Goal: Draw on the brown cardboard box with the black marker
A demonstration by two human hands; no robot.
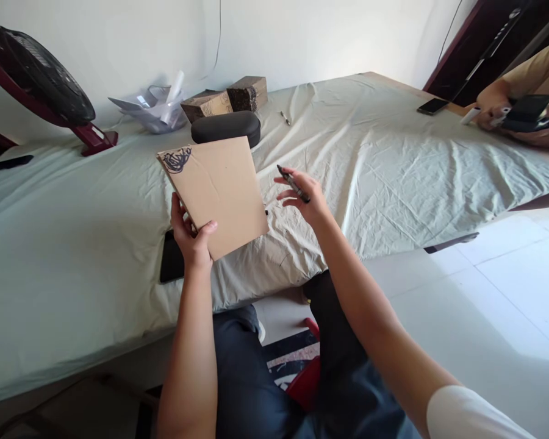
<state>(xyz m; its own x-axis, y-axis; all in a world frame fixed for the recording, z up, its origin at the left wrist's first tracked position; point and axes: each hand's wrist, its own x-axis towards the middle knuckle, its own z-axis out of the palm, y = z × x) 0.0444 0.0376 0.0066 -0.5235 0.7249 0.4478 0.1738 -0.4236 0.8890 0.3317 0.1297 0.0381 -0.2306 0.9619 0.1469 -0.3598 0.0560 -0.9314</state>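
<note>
My left hand [194,238] grips a brown piece of cardboard [224,195] by its lower left edge, thumb on the front face and fingers round the side. Black scribble covers the cardboard's upper left corner; its depth is hard to judge. To the right, clear of the cardboard, my right hand [308,195] holds a black marker [295,185], with the dark end pointing up and left and some fingers stretched out. A dark phone or tablet [171,259] lies on the cloth beneath my left hand, partly covered by it.
On the cloth-covered table [393,158], behind the cardboard, are a black case [226,126], two scribbled boxes [247,92], a plastic basket [158,113] and a small pen-like item [285,117]. A fan [41,79] stands left. At right, another person's hands [494,110] hold things near a phone [433,107].
</note>
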